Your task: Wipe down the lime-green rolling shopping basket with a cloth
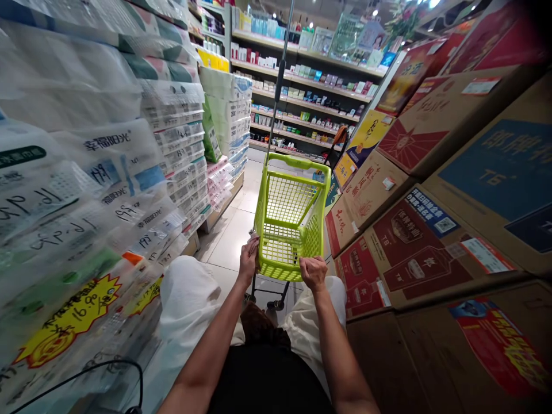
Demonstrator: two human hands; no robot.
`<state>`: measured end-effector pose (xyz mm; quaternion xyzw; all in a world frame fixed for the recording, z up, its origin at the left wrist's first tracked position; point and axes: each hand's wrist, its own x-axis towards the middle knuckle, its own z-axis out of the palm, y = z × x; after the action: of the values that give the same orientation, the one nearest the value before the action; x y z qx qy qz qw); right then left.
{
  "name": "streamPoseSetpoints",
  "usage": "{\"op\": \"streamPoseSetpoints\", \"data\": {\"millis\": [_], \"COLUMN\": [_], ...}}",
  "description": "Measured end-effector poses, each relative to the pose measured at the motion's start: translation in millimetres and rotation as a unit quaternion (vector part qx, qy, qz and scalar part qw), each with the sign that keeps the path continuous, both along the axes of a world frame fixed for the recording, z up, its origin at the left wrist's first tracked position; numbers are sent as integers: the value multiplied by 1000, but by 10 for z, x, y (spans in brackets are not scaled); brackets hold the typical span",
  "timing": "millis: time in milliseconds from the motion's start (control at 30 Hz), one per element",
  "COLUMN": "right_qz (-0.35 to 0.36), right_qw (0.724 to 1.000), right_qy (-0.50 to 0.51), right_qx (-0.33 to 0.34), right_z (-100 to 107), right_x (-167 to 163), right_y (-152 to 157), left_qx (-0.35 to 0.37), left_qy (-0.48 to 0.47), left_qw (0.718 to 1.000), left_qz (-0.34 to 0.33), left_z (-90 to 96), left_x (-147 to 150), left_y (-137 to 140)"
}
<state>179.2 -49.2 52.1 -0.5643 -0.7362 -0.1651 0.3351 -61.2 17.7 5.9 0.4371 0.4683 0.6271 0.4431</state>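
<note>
The cart (282, 223) stands at twelve o'clock, seemingly centred to clear packs (112, 139) at ten and cartons (431, 250) at two. Left grip (247, 260) and right grip (314, 272) curl closed on its near corners, probably for steering.

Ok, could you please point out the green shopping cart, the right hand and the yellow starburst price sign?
Green shopping cart (279, 270): head view, near wall of its basket.
Right hand (314, 272): head view, back of the hand.
Yellow starburst price sign (71, 320): head view, middle of its face.
</note>
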Motion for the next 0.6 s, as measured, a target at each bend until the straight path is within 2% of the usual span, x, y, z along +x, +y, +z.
{"op": "streamPoseSetpoints", "data": {"millis": [133,200,267,333,467,533,600], "right_qz": [-41,-39,-37,-23,4,6,4], "right_qw": [999,998,998,998,997,997,997], "right_qy": [-22,-4,26,47,57,61,71], "right_qx": [-26,-39,-36,-36,-43,-39,-31], "right_z": [39,15,-29,-72,-111,-109,-101], "right_x": [-383,-645,-848,-939,-874,-818,-777], "right_y": [-113,-167,-195,-196,-175,-182,-204], "left_qx": [80,120,160,172,60,35,70], "left_qy": [73,126,191,251,277,270,279], "left_qw": [994,985,968,951,957,959,948], "left_qz": [24,13,-17,-54,-57,-78,-133], "left_z": [50,116,240,407,723,785,748], "left_x": [-36,-86,-130,-148,-122,-125,-163], "left_y": [-309,-355,-242,23,645,733,587]}}
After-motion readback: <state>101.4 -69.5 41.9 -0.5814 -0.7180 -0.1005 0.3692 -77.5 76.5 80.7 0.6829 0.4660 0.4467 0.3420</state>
